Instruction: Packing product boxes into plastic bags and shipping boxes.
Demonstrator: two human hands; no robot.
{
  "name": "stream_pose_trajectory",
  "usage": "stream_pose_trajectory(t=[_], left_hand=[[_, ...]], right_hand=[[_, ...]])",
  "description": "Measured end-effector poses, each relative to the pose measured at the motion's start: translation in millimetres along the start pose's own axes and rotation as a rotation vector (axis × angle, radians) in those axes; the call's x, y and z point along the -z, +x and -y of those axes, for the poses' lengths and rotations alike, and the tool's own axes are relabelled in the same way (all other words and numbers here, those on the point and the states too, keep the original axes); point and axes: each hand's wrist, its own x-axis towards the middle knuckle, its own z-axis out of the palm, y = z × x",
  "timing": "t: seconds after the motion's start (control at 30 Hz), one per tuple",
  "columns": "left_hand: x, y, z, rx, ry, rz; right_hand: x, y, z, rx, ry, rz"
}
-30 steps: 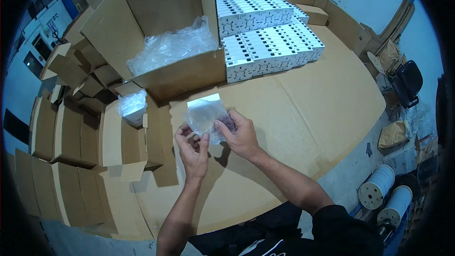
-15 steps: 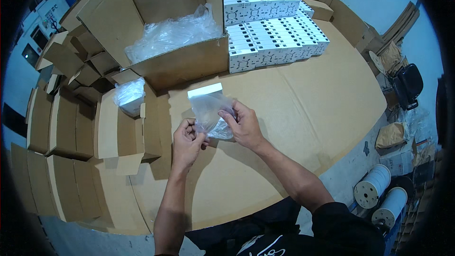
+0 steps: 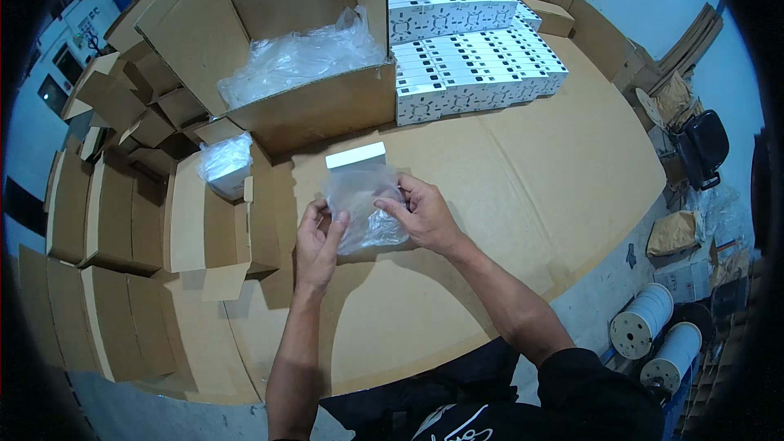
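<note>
Clear crinkled plastic bag (image 3: 365, 211) with a small white rectangular box (image 3: 356, 155) poking out of its top is held between both hands, just above the cardboard-covered tabletop (image 3: 523, 188), near its middle. Left hand (image 3: 318, 238) pinches the bag's left edge with thumb and fingertips closed on the film; right hand (image 3: 420, 214) grips the right side, fingers curled over the plastic. Beyond the bag stands a large open brown cardboard carton (image 3: 269, 49) lined with loose clear plastic sheeting (image 3: 298, 55). To its right, rows of white boxes with black markings (image 3: 465, 41) are stacked on the tabletop. Left of the hands a smaller open cardboard box (image 3: 208, 212) holds a white item wrapped in plastic (image 3: 226, 160). Two white spools (image 3: 657, 331) lie on the floor at lower right
</note>
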Motion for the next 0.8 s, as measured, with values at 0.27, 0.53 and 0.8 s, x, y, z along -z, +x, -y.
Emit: stream_pose_trajectory(t=[0.27,0.53,0.8], left_hand=[[-6,-2,5,0.021,0.100,-0.203],[-7,-5,-3,-0.157,0.161,-0.332],[-5,-2,0,-0.256,0.223,-0.423]], right_hand=[[3,0,24,-0.210,-0.111,0.174],[6,-1,12,-0.310,0.016,0.193],[17,2,19,-0.402,-0.118,0.327]])
